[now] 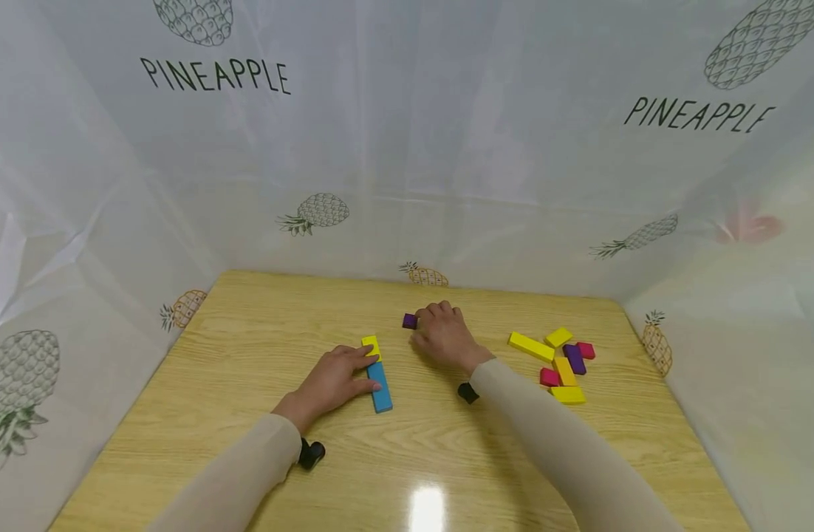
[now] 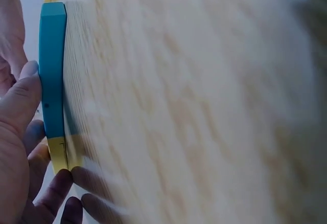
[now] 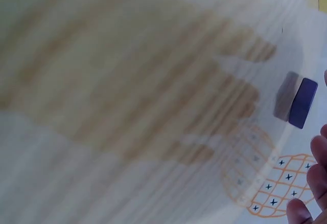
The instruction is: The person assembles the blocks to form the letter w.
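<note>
My left hand (image 1: 332, 378) rests at a blue block (image 1: 380, 388) and a yellow block (image 1: 372, 347), which lie end to end. Its thumb touches the blue block (image 2: 52, 70); the other fingers extend to the yellow block (image 2: 58, 153). Farther back, my right hand (image 1: 442, 334) hovers low over the table just right of a small purple block (image 1: 410, 321). In the right wrist view, a gap separates the loosely bent fingertips (image 3: 318, 150) from the purple block (image 3: 303, 103). Nothing shows in that hand's grasp.
A loose group on the table's right holds a long yellow block (image 1: 532, 346), shorter yellow blocks (image 1: 567, 395), an orange block (image 1: 564, 371), a purple block (image 1: 575, 359) and red blocks (image 1: 549, 377). A pineapple-printed sheet (image 1: 447, 148) encloses the wooden table (image 1: 261, 325) at back and sides.
</note>
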`<action>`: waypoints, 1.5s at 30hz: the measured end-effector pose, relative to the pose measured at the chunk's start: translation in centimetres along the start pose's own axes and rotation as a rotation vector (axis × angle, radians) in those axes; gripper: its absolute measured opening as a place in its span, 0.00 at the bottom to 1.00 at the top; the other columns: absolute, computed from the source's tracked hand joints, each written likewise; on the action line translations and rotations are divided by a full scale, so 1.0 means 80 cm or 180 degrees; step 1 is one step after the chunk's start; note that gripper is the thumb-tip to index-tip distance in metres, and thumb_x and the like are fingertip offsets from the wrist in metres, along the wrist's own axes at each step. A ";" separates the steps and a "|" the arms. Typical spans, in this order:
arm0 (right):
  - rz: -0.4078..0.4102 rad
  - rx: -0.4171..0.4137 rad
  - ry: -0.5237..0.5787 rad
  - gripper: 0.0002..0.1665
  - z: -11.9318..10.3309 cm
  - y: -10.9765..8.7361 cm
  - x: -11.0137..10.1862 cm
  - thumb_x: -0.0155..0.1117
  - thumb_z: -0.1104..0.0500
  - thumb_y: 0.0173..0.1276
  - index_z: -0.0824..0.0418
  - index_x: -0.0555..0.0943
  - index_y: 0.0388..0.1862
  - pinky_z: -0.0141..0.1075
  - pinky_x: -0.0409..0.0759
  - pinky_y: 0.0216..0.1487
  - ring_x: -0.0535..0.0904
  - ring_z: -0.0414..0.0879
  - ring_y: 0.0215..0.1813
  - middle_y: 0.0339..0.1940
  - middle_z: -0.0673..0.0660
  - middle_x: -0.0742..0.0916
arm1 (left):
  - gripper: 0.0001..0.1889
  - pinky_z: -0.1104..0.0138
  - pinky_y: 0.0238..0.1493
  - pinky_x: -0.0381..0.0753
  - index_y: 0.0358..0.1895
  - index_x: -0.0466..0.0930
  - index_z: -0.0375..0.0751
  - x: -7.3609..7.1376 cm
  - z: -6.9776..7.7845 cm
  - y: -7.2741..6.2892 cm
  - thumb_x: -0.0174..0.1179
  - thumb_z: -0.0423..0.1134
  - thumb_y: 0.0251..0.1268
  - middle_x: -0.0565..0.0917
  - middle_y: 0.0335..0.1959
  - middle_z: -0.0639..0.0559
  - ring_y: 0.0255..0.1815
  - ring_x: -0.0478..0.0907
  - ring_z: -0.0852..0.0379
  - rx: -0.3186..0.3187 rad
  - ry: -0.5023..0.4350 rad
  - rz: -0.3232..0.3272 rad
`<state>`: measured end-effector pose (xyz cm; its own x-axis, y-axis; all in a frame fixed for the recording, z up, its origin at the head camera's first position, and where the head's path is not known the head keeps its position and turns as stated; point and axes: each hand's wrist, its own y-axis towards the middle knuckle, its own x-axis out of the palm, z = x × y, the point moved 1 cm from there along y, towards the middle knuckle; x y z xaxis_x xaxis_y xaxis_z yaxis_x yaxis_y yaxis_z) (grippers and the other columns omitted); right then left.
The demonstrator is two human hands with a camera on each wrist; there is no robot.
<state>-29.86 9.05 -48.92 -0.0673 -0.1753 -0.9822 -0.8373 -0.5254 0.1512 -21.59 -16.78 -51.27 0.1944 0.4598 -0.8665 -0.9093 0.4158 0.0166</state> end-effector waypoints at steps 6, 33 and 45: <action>-0.0103 0.0108 -0.0101 0.28 0.001 0.016 0.000 0.63 0.46 0.80 0.62 0.79 0.68 0.59 0.73 0.66 0.75 0.61 0.64 0.64 0.61 0.84 | 0.31 0.43 0.77 0.68 0.72 0.80 0.49 -0.001 0.000 -0.001 0.67 0.59 0.71 0.73 0.78 0.49 0.76 0.71 0.42 -0.0013 -0.0004 -0.0020; 0.0005 0.0097 -0.0246 0.17 0.002 0.024 0.014 0.63 0.50 0.79 0.61 0.81 0.55 0.52 0.75 0.59 0.75 0.56 0.55 0.49 0.58 0.85 | 0.31 0.44 0.78 0.67 0.72 0.80 0.47 -0.003 0.008 -0.005 0.67 0.58 0.71 0.73 0.79 0.49 0.77 0.70 0.43 -0.0036 -0.0012 -0.0028; 0.0186 -0.0073 -0.0373 0.17 0.003 0.009 0.001 0.64 0.50 0.78 0.62 0.81 0.54 0.51 0.76 0.55 0.76 0.56 0.51 0.47 0.58 0.84 | 0.32 0.44 0.77 0.68 0.73 0.79 0.48 -0.001 0.003 -0.002 0.67 0.59 0.71 0.72 0.79 0.49 0.77 0.70 0.43 -0.0017 0.0082 -0.0062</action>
<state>-30.60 8.83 -48.92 -0.1797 -0.1084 -0.9777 -0.8176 -0.5363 0.2097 -21.39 -16.71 -51.11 0.2027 0.4314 -0.8791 -0.9075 0.4201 -0.0030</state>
